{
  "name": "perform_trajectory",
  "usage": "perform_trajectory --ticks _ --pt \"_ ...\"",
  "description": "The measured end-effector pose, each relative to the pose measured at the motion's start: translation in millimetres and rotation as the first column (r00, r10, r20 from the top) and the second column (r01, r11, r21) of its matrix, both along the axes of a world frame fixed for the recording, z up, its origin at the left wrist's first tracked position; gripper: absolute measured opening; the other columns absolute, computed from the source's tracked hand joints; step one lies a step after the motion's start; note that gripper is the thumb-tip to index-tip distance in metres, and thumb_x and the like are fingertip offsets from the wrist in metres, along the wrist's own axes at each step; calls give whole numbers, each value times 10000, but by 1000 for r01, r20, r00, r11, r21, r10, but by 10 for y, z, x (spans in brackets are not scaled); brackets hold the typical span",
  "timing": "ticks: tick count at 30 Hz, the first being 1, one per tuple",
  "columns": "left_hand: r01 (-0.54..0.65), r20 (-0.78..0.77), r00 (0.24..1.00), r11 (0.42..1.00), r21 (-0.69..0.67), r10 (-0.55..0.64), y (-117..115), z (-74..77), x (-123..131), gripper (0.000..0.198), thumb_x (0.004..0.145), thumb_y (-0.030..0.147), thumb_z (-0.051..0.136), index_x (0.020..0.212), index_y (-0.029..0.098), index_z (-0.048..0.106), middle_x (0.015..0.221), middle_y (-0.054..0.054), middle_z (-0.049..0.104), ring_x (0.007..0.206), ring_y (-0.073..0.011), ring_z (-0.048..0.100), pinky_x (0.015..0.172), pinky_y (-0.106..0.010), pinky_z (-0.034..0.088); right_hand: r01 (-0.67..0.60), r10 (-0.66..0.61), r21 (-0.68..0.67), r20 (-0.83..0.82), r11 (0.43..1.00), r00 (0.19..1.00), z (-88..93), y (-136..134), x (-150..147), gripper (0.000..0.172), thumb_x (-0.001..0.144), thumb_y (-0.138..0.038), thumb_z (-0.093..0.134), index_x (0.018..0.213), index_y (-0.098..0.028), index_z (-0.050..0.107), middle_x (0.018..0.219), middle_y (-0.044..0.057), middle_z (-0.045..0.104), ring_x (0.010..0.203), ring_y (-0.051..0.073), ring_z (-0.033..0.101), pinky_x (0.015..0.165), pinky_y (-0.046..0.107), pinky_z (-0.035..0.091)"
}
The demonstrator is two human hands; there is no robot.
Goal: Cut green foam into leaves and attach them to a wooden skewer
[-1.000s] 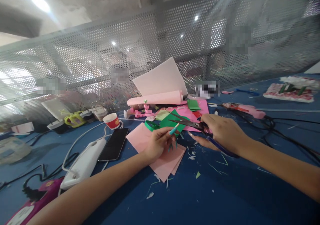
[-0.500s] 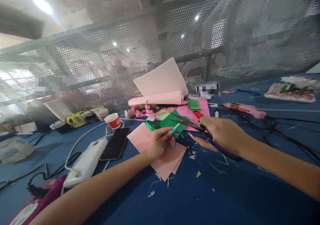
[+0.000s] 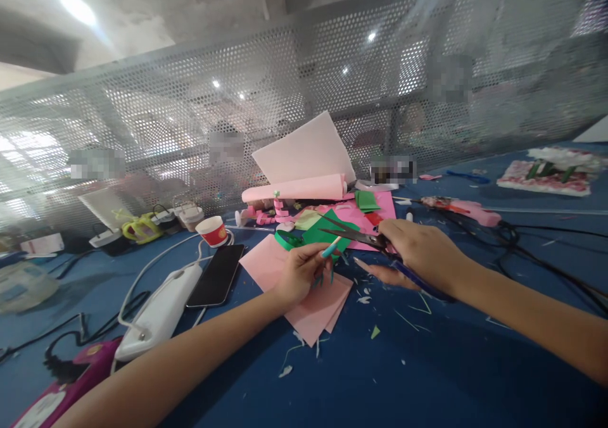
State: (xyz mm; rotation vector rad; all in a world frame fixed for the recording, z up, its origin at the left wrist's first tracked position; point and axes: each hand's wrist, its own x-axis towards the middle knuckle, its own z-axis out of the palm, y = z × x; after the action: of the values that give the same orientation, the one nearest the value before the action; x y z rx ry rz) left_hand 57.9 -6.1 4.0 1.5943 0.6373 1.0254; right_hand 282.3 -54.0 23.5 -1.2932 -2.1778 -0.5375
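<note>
My right hand (image 3: pixel 418 251) is wrapped round the blue handles of the scissors (image 3: pixel 354 233), whose dark blades point left with a gap between them. Just left of the blades, my left hand (image 3: pixel 304 273) pinches a small, thin teal piece with a pale tip (image 3: pixel 331 246). Beneath my left hand lie pink paper sheets (image 3: pixel 266 260). A green sheet (image 3: pixel 327 226) rests behind the scissor blades, and a green tape roll (image 3: pixel 287 240) is beside my left fingers. What is under my left palm is hidden.
Left of the papers are a black phone (image 3: pixel 217 275), a white power strip (image 3: pixel 164 308) and a red paper cup (image 3: pixel 211 230). A pink glue gun (image 3: pixel 468 209) with black cables lies at the right. Scraps dot the blue table (image 3: pixel 361 383). A mesh screen (image 3: pixel 180 118) stands behind.
The whole view has shifted slightly. My right hand and the scissors have moved a little to the left, and both hands keep their holds.
</note>
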Motion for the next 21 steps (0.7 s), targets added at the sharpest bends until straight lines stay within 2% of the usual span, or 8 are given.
perform_trajectory --ticks 4,14,21 --pt "-6 12 1000 1000 11 6 3 -12 2 396 761 507 667 826 117 692 508 19 537 362 -60 448 355 -181 246 8 -9 64 16 998 1000 33 -20 1 312 836 -497 438 802 -188 473 725 72 572 687 218 589 532 281 350" --pt "25 48 998 999 48 -27 11 -15 -8 373 766 481 673 849 119 707 500 19 529 357 -58 447 336 -173 254 41 -41 16 33 999 999 45 -32 -9 325 836 -503 443 785 -185 490 712 67 569 666 216 578 516 283 327" --pt "-99 15 995 994 37 99 -6 -4 -14 407 726 519 688 816 122 697 521 14 545 360 -42 379 343 -180 219 32 -30 -40 38 999 999 49 -51 -33 368 832 -540 443 851 -176 491 779 92 600 714 233 597 516 283 331"
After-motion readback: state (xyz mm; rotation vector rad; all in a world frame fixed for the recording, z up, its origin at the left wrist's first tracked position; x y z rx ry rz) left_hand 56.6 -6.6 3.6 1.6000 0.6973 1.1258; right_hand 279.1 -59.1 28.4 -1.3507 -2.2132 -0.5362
